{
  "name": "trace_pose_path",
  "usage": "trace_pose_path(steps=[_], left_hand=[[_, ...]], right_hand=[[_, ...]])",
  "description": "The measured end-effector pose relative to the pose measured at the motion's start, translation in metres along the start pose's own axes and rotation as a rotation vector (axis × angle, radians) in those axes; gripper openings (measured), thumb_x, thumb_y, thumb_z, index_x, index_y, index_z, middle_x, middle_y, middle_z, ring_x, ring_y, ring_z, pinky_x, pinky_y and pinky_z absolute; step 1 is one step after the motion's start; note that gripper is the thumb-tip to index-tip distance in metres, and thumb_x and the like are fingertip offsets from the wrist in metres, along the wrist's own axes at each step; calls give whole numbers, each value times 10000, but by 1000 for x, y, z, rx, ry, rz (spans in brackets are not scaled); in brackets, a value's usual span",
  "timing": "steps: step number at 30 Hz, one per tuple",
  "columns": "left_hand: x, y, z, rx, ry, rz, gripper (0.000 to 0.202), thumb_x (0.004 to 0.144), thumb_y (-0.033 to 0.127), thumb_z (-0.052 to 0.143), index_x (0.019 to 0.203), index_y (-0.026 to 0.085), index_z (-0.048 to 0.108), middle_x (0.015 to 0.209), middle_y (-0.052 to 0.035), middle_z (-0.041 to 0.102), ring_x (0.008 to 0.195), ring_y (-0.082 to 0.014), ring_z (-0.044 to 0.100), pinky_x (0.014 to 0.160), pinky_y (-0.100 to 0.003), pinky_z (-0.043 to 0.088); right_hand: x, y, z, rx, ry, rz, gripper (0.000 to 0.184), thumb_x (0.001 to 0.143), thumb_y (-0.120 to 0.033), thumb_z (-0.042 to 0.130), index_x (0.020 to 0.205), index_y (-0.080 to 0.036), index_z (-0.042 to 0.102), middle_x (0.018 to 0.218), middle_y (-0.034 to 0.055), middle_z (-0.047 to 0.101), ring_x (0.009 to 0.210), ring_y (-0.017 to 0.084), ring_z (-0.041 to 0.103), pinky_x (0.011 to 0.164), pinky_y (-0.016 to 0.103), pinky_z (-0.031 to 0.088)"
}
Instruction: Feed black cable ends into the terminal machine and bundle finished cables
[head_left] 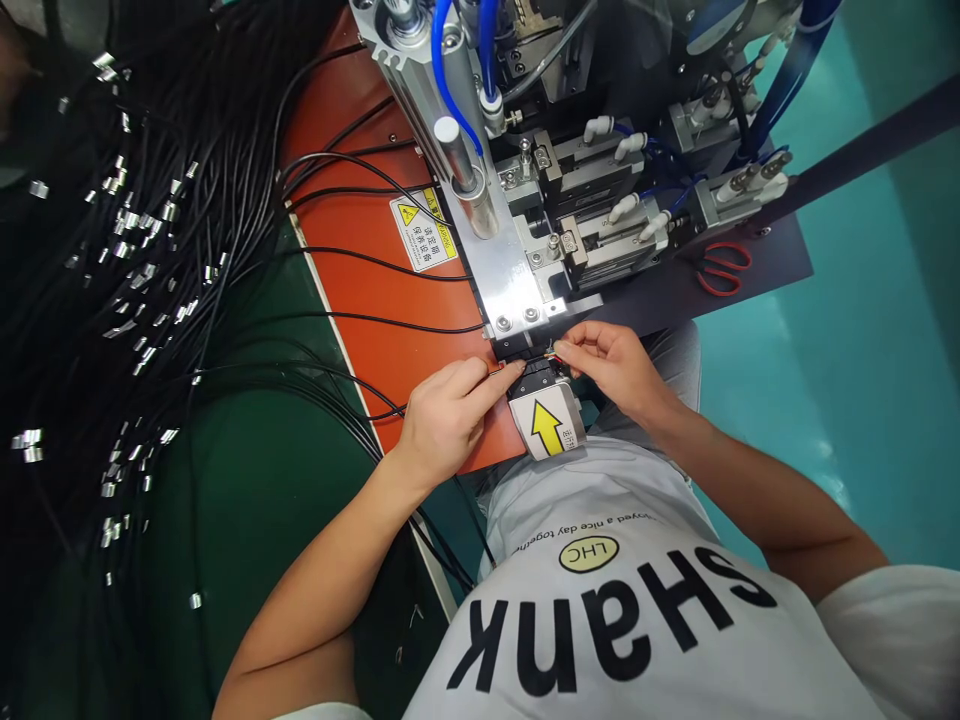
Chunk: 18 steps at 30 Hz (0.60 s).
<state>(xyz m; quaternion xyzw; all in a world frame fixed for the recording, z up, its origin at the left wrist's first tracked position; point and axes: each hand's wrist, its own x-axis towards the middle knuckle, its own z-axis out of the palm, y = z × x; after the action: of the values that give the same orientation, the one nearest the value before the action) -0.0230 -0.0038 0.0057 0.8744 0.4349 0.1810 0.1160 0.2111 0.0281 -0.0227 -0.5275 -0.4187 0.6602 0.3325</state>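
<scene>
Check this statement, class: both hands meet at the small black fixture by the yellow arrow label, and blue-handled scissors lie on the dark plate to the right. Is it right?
Not quite. The head view shows the scissors with red handles, not blue. The left hand and right hand do meet at the black fixture by the yellow arrow label.

Cables (pixel 150 200): black, with silver metal tips. Mat (pixel 360 290) under the machine: orange-red. Table (pixel 247 480): dark green. Warning label (pixel 424 232): yellow and white, black print. Arrow label (pixel 547 426): white, with a yellow arrow outlined in black. Air hoses (pixel 442 75): blue. Scissors (pixel 724 268): red handles. Floor (pixel 862 350): teal. Shirt (pixel 637 610): white, black lettering, yellow oval badge.
</scene>
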Motion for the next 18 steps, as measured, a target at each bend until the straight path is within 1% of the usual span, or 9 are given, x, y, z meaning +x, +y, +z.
trace_pose_path(steps=[9, 13, 18], left_hand=[[1, 0, 1, 25, 21, 34, 362, 977, 109, 404, 1266, 169, 616, 747, -25, 514, 682, -136, 461, 602, -240, 379], [1, 0, 0, 38, 16, 42, 366, 972, 101, 412, 1275, 167, 607, 760, -30, 527, 692, -139, 465, 611, -242, 379], [2, 1, 0, 114, -15, 50, 371, 979, 106, 404, 1279, 190, 604, 754, -26, 539, 698, -146, 481, 594, -252, 364]], right_hand=[[0, 2, -2, -3, -1, -8, 254, 815, -415, 743, 780, -179, 654, 719, 6, 631, 614, 114, 514, 566, 261, 417], [-1, 3, -1, -18, 1, -12, 235, 837, -392, 723, 785, -176, 648, 678, -9, 601, 606, 110, 519, 572, 254, 418], [0, 2, 0, -32, -9, 2, 211, 856, -372, 694, 804, -179, 627, 667, -18, 590, 599, 111, 547, 599, 263, 437]])
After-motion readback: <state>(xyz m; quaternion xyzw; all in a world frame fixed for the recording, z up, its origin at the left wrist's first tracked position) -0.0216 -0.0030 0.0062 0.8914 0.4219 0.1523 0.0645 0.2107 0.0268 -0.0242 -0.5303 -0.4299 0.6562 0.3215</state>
